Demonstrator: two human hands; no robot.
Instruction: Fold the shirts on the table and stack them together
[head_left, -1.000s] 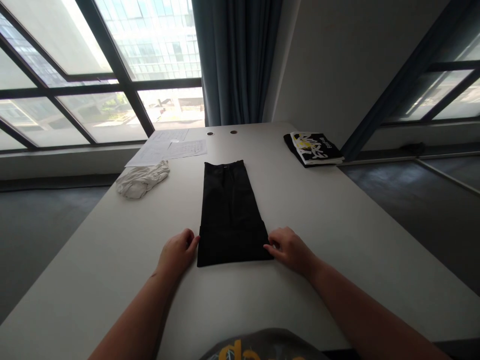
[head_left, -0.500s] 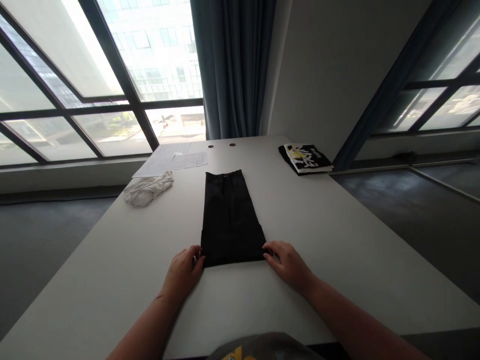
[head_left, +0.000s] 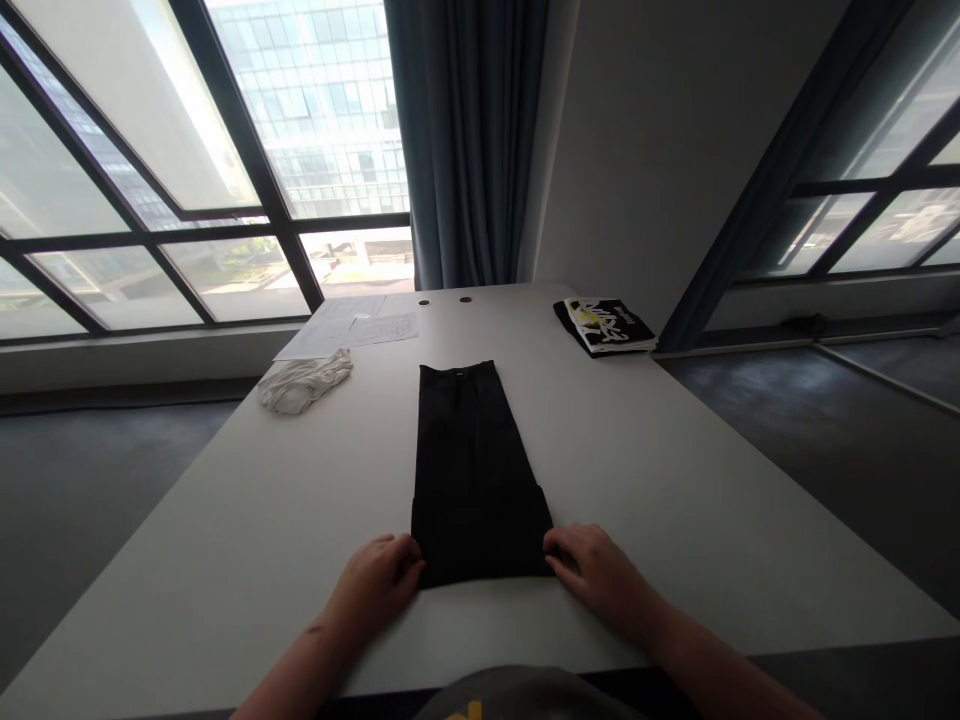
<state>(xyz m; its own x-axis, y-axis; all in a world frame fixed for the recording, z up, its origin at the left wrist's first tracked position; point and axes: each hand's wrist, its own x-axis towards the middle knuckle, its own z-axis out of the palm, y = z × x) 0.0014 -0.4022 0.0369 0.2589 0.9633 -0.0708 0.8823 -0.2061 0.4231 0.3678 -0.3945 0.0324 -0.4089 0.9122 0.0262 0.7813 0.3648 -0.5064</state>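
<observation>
The folded black garment (head_left: 476, 440) lies flat mid-table, its small label at twelve o'clock. The left hand (head_left: 381, 580) pinches its seven-o'clock corner and the right hand (head_left: 600, 575) its five-o'clock corner, seemingly to keep the near edge straight. A crumpled white cloth (head_left: 304, 383) sits toward ten o'clock.

The single head-worn view faces forward and down from above the near end of a long, smooth white bench (head_left: 645, 500), its far edge slightly above mid-frame. The wearer's dark grey fabric top (head_left: 532, 692) is nearest, bottom centre; the pleated blue cloth curtain (head_left: 472, 150), upper centre, stands well away.
</observation>
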